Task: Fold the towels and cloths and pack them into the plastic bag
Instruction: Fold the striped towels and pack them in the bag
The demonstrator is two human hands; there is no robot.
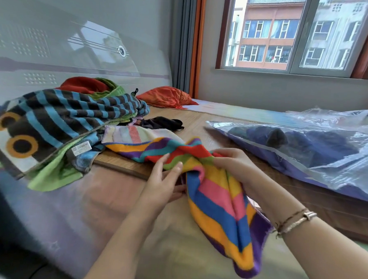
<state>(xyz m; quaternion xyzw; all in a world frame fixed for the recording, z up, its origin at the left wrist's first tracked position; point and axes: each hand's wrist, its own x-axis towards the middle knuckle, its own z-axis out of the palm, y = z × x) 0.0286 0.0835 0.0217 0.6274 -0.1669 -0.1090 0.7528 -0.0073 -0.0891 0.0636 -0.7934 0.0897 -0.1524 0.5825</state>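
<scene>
A rainbow-striped towel (220, 207) lies crumpled across the bed's near middle. My left hand (164, 181) pinches its upper edge between thumb and fingers. My right hand (233, 163) grips a bunched fold of the same towel just to the right. A clear plastic bag (318, 157) with dark blue cloths inside lies flat at the right. At the left sits a pile of towels topped by a blue-and-black striped one (58, 120), over a green towel (53, 173). A pale striped cloth (136, 134) and a small black cloth (162, 123) lie behind the rainbow towel.
A red towel (83, 85) and an orange pillow (166, 96) lie near the headboard (67, 37). A wooden mat (201, 123) covers the mattress. A second crumpled plastic bag (340, 117) lies at the far right under the window (291, 32).
</scene>
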